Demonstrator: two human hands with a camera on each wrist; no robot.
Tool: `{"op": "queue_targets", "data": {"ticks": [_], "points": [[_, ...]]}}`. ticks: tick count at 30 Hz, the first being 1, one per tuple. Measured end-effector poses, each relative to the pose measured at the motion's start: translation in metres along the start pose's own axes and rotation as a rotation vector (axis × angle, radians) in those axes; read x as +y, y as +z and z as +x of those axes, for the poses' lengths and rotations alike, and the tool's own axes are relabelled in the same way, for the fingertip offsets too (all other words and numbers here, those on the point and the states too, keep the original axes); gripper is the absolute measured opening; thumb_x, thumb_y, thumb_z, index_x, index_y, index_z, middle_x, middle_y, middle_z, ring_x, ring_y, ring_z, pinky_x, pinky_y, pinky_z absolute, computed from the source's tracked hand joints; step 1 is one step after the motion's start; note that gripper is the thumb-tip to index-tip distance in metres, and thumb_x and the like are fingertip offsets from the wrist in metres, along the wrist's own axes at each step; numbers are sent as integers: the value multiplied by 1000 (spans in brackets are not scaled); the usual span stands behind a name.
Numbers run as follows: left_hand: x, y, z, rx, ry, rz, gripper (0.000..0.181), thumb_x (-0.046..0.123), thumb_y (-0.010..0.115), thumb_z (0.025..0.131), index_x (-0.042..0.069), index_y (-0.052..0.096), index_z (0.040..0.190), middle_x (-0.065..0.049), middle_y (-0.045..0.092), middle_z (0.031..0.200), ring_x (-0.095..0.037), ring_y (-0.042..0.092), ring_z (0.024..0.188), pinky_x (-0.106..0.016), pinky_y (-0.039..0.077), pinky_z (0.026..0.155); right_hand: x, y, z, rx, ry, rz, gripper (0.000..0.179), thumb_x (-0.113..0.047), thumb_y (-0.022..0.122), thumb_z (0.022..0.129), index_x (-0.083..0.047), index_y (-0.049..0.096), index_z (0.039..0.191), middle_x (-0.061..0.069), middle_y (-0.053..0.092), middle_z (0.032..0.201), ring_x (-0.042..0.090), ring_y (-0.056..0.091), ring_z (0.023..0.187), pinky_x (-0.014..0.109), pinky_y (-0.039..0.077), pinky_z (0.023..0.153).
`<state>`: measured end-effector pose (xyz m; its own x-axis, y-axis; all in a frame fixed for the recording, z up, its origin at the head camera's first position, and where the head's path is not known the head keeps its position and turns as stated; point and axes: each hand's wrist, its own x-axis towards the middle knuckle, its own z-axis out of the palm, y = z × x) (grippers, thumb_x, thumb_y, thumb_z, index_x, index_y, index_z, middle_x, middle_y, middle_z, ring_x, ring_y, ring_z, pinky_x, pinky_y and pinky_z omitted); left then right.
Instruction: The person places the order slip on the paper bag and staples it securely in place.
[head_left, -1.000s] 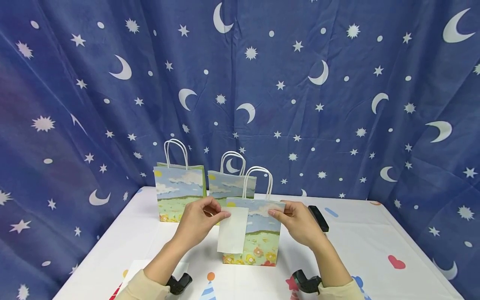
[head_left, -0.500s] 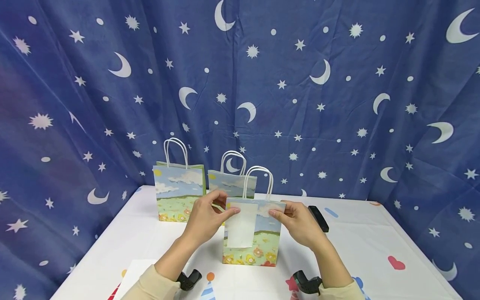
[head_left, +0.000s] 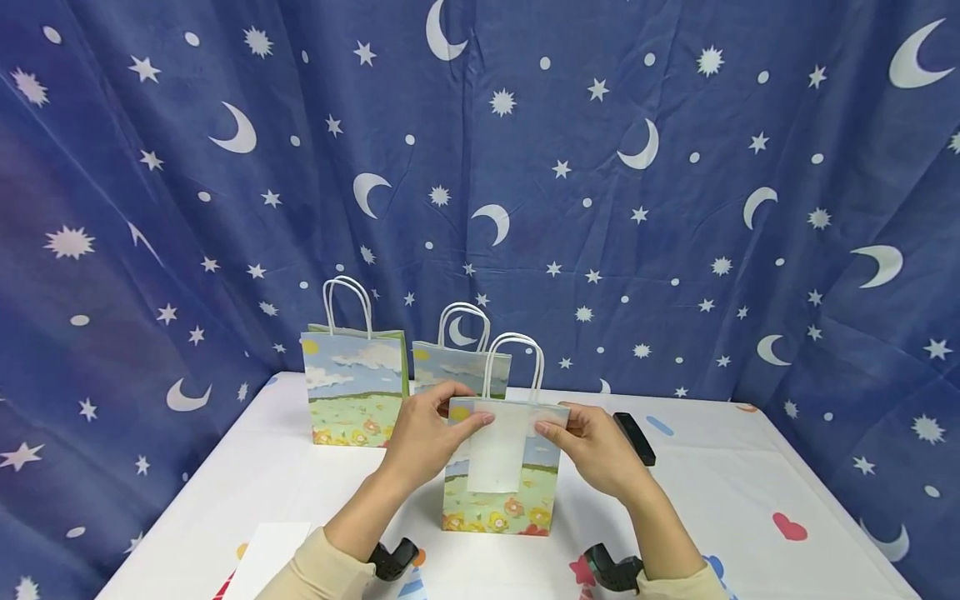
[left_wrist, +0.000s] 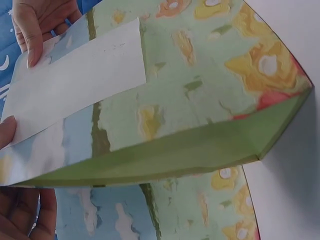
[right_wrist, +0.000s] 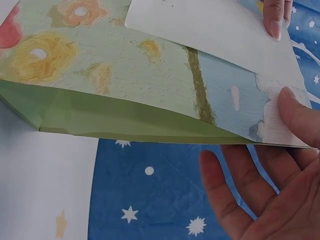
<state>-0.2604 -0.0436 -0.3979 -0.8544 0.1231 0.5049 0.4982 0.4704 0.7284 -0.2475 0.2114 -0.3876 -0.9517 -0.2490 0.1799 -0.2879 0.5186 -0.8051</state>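
A paper gift bag (head_left: 540,483), printed with sky, meadow and flowers, stands upright at the table's middle with its white handles up. Across its upper front lies a blank white paper slip (head_left: 498,462). My left hand (head_left: 429,437) pinches the slip and the bag's top edge, thumb in front and fingers behind. My right hand (head_left: 603,450) pinches the bag's upper right corner, thumb on the printed front. In the left wrist view the slip (left_wrist: 75,82) lies along the front panel, with the folded green side below. The right wrist view shows my right thumb (right_wrist: 300,117) on the sky print.
Two matching gift bags stand behind, one at the left (head_left: 352,383) and one in the middle (head_left: 457,367), partly hidden. A black oblong object (head_left: 634,439) lies to the right. White paper (head_left: 266,554) lies at the front left of the white patterned tablecloth (head_left: 712,492).
My left hand has moved right with the slip, from the bag's left edge to near the middle of its front. Its fingers now reach behind the bag's edge. The right hand keeps its grip.
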Motion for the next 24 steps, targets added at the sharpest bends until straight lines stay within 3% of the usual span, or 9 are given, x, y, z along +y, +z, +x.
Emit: {"op": "queue_targets", "data": {"ticks": [7, 12, 16, 19, 24], "points": [[3, 2, 0, 3, -25, -11, 25, 36, 87, 84, 25, 76, 103, 7, 34, 61, -9, 31, 57, -23, 26, 54, -4, 0, -1, 10, 14, -27, 24, -37, 69, 100, -15, 76, 107, -1, 78, 99, 13, 69, 96, 37, 54, 87], [7, 3, 0, 14, -16, -8, 26, 35, 87, 84, 21, 77, 103, 8, 34, 59, -8, 31, 56, -22, 26, 53, -4, 4, -1, 60, 20, -33, 28, -43, 73, 96, -17, 78, 105, -3, 79, 95, 12, 71, 93, 36, 55, 84], [7, 3, 0, 16, 0, 2, 27, 35, 87, 84, 19, 76, 102, 8, 35, 60, -8, 32, 57, -22, 27, 53, -5, 9, 0, 143, 18, -84, 27, -45, 76, 94, -18, 78, 90, -4, 69, 73, 9, 58, 68, 26, 46, 63], [7, 2, 0, 14, 1, 6, 25, 35, 87, 84, 20, 76, 101, 9, 36, 60, -7, 33, 57, -22, 27, 53, -7, 11, 0, 180, 4, -111, 29, -46, 75, 94, -18, 77, 85, -3, 63, 65, 10, 48, 61, 26, 39, 55], [5, -2, 1, -13, -14, -10, 23, 35, 86, 85, 22, 75, 101, 8, 35, 58, -7, 32, 55, -22, 27, 53, -8, 14, 1, 187, 0, -115, 28, -46, 75, 94, -19, 79, 89, -5, 71, 71, 12, 54, 65, 27, 43, 58]]}}
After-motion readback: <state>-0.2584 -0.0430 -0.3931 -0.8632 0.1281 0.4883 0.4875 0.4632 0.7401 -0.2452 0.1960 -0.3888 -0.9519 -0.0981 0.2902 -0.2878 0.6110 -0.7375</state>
